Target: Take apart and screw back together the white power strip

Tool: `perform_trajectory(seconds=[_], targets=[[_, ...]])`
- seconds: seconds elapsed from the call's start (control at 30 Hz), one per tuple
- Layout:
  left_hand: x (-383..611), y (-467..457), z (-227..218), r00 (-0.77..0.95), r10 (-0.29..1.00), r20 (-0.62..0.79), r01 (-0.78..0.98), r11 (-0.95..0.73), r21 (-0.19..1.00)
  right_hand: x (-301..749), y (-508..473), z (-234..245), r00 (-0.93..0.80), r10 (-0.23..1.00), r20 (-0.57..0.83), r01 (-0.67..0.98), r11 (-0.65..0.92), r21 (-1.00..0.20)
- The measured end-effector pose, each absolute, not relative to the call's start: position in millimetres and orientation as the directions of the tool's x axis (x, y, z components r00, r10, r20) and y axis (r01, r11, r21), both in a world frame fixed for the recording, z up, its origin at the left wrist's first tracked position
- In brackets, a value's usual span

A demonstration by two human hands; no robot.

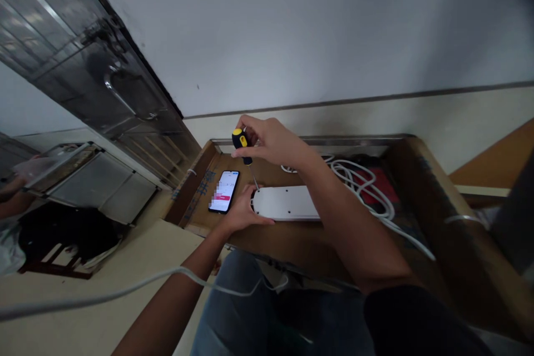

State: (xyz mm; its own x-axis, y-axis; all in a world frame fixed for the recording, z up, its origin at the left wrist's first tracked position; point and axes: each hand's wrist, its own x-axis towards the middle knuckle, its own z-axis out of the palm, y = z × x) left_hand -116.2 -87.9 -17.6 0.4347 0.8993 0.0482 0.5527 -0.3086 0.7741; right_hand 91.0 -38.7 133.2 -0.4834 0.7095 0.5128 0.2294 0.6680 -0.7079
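Strip (287, 203): flat in tray (258, 240), under both arms; left hand (241, 212) part-open, thumb and fingers straddling left end; right hand (277, 142) closed round screwdriver (247, 160), shaft tilted, tip at far left corner; risk of slipping into nearby left fingertips if pressed askew; risk of strip swivelling if braced too lightly.

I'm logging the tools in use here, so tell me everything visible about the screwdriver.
The screwdriver has a thick black and yellow handle, plastic or rubber by its look, and a thin, metallic-looking shaft. The right hand grips the handle. It leans, handle up, its tip down at the white casing's left end; the tip's shape can't be made out.
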Motion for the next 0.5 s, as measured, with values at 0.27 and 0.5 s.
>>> perform_trajectory(seconds=[0.27, 0.5], targets=[[-126.7, -81.7, -20.6, 0.498, 0.866, -0.036, 0.491, -0.247, 0.835, 97.5, -42.1, 135.8, -0.549, 0.67, 0.5, 0.314, 0.72, -0.619], [-129.4, -77.5, -25.2, 0.524, 0.85, -0.055, 0.506, -0.259, 0.822, 110.5, -48.7, 143.9, -0.671, 0.588, 0.452, 0.268, 0.76, -0.592]])
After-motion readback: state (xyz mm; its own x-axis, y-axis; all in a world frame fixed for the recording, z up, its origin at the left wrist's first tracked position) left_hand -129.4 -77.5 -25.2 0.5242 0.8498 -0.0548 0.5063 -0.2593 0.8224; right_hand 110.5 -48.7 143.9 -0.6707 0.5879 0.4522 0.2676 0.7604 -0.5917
